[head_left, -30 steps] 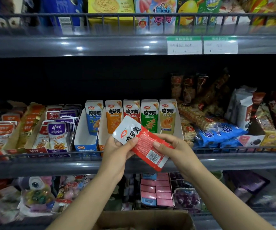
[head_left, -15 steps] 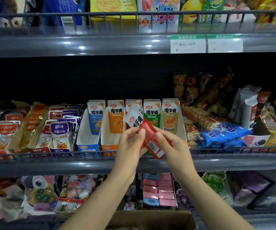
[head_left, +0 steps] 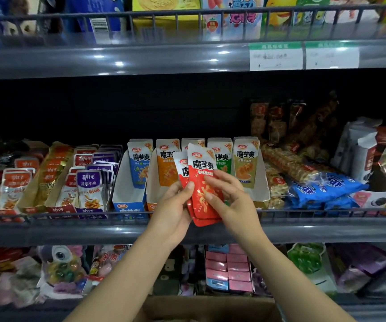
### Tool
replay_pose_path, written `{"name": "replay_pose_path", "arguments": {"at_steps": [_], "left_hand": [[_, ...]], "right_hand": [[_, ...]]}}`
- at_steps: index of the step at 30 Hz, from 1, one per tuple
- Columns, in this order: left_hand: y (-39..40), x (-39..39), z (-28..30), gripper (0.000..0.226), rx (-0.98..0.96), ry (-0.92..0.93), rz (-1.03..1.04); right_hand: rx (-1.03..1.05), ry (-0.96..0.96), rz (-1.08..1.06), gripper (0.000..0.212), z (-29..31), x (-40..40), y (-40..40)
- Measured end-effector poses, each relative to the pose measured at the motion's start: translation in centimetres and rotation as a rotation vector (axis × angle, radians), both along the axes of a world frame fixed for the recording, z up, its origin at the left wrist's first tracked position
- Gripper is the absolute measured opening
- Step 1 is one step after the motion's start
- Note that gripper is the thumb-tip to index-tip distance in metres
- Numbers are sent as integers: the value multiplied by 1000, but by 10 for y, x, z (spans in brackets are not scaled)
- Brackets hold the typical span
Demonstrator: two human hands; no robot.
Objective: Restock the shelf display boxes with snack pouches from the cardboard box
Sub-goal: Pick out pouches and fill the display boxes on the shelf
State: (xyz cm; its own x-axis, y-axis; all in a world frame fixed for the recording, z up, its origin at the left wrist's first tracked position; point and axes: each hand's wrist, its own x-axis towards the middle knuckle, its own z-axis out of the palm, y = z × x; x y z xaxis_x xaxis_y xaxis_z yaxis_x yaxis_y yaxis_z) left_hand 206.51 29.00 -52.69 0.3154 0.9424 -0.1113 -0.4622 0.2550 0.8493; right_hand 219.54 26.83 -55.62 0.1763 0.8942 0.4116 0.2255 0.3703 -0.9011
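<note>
Both hands grip a small stack of red snack pouches (head_left: 202, 182), held upright in front of the middle shelf (head_left: 48, 231). The left hand (head_left: 175, 210) pinches the stack's left edge with thumb on the front, and the right hand (head_left: 228, 201) curls its fingers over the front pouch. Just behind stand 5 display boxes (head_left: 129, 196) with blue, orange, red, green and olive header cards. The cardboard box (head_left: 210, 309) sits below, between the forearms.
</note>
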Motion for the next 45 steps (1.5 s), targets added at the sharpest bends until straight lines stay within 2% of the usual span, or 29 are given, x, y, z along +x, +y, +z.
{"name": "replay_pose_path", "arguments": {"at_steps": [3, 5, 8, 10, 14, 16, 18, 20, 23, 27, 34, 39, 45], "left_hand": [[6, -1, 0, 26, -32, 11, -14], [11, -3, 1, 26, -13, 91, -32], [22, -7, 7, 30, 147, 424, 12], [33, -9, 15, 34, 211, 559, 60], [60, -10, 31, 32, 256, 600, 62], [79, -11, 39, 34, 283, 609, 134], [97, -12, 45, 36, 323, 656, 192], [110, -10, 46, 39, 373, 731, 205], [120, 0, 37, 44, 424, 880, 185], [132, 9, 11, 44, 449, 977, 117], [146, 16, -8, 44, 659, 1194, 192], [161, 11, 2, 37, 794, 1202, 165], [171, 15, 13, 33, 1040, 1571, 267]], "right_hand": [[-69, 132, 70, 51, 0, 0, 4], [-87, 176, 120, 59, -2, 1, 9], [-52, -59, 55, 65, -2, 3, 14], [-39, -202, 46, 67, 1, 5, 18], [-32, -246, 105, 69, 8, 8, 26], [-48, -277, 8, 63, 6, 10, 29], [-62, -428, -165, 54, -3, 14, 32], [-50, -647, -252, 44, -17, 15, 32], [2, -829, -225, 42, -37, 15, 31], [85, -1028, -250, 41, -55, 18, 33], [139, -1091, -229, 41, -64, 25, 38], [214, -1131, -241, 44, -70, 28, 38], [247, -1148, -258, 44, -75, 29, 40]]}}
